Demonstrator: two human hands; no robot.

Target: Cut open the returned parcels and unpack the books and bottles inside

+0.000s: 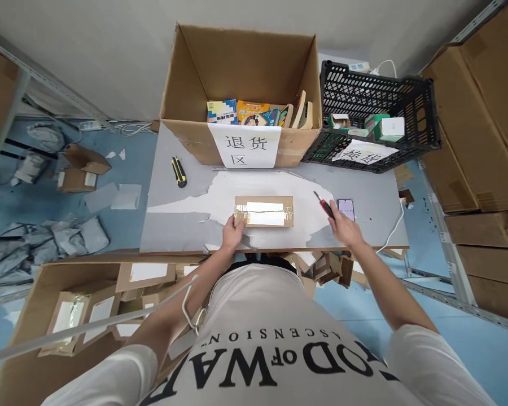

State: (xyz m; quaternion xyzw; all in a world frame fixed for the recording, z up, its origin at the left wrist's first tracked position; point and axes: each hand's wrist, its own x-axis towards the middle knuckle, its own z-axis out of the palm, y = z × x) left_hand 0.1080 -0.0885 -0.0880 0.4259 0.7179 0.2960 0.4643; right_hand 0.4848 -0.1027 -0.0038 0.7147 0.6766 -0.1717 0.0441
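Observation:
A small cardboard box (285, 212) lies on the table, with clear tape and a white label on its top. My left hand (233, 232) grips its near left corner, thumb on top. Off to the right, my right hand (344, 225) is closed round a slim red-and-black knife (325, 208), whose narrow metal tip points up and left, away from the box. A lit phone (346, 209) lies beside that hand, partly covered by it. On the left of the table rests a yellow-and-black box cutter (179, 172).
Behind the small box stand a large open carton (190, 141) of books and a black plastic crate (423, 113) holding small boxes. A big carton (29, 316) of parcels is at lower left. Stacked cartons (469, 129) line the right; grey bags (63, 245) lie at left.

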